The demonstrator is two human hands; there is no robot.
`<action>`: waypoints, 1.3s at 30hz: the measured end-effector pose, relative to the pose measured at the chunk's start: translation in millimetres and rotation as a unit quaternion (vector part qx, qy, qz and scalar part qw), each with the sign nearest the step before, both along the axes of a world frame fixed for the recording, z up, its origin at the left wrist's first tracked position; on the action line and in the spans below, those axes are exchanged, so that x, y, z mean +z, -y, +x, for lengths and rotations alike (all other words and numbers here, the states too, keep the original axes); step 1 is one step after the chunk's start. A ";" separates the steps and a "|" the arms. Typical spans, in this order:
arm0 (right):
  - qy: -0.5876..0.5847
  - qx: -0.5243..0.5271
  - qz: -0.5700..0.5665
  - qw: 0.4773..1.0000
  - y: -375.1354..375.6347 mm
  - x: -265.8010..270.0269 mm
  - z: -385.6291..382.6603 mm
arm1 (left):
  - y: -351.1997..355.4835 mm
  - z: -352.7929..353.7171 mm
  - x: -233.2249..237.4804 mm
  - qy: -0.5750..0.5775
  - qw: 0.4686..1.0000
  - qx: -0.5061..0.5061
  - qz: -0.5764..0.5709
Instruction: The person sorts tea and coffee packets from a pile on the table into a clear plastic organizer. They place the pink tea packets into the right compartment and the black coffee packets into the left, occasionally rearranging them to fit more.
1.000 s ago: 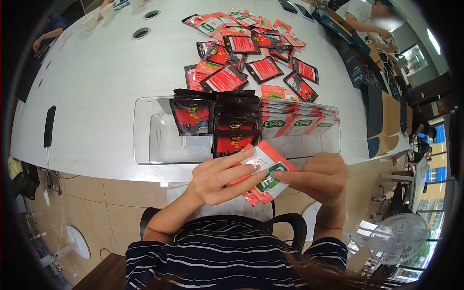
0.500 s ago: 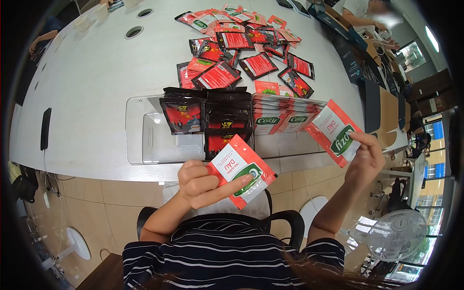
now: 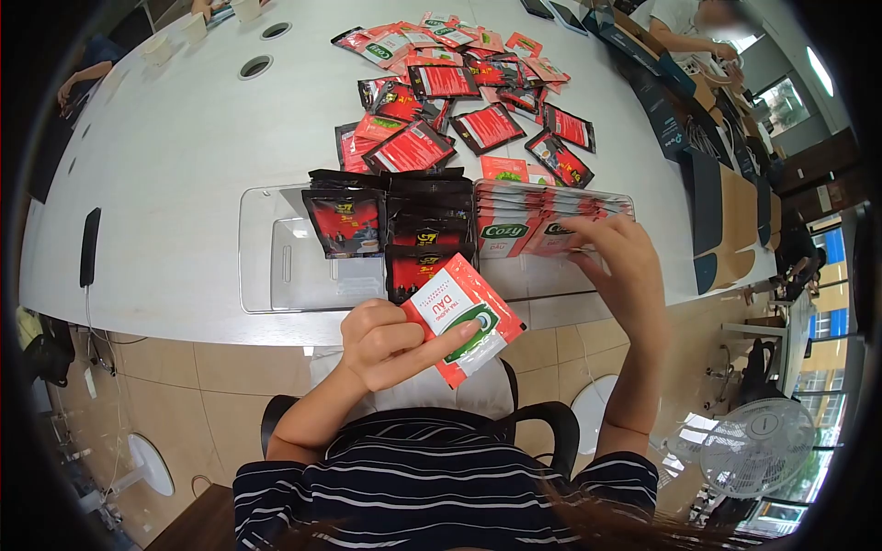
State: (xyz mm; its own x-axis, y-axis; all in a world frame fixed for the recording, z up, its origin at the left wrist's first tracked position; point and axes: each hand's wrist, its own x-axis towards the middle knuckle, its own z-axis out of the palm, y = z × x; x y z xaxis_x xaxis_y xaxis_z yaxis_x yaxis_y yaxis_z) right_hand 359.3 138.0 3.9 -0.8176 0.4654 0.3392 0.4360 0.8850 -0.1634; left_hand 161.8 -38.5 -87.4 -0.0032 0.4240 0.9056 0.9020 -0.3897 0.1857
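My left hand (image 3: 381, 344) holds a red and white Cozy tea sachet (image 3: 464, 321) in front of the tray, its index finger lying across the green label. My right hand (image 3: 625, 266) is at the right end of the clear plastic tray (image 3: 266, 298), thumb and fingers closed at the edge of the front tea sachet (image 3: 549, 239) of the right row. Beside it stands another row of Cozy tea sachets (image 3: 503, 237). Black and red G7 coffee sachets (image 3: 344, 220) stand upright in the left part, with more coffee sachets (image 3: 430, 234) in the middle.
A loose pile of coffee and tea sachets (image 3: 446, 81) lies behind the tray. Opened cardboard boxes (image 3: 721, 211) line the right table edge. A black device with a cable (image 3: 89, 246) lies at the left. A co-worker's arm (image 3: 684, 37) shows at the back right.
My right hand has moved left and inward with its tea sachet, from beyond the tray's right end to the right tea row. My left hand stays nearly still with its sachet.
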 end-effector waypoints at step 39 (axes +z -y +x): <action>-0.061 0.241 -0.049 0.967 60.9 -7.6 -15.3 | -1.2 1.2 0.9 0.009 1.000 -0.009 0.008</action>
State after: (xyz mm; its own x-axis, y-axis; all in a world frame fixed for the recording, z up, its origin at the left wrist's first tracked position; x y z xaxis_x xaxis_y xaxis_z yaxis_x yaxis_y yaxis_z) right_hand 344.0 77.1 -3.7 -0.9040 0.0759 0.4208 -0.0509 0.9580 -0.2821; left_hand 163.1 -37.3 -86.5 -0.0119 0.4098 0.9121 0.8916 -0.4087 0.1953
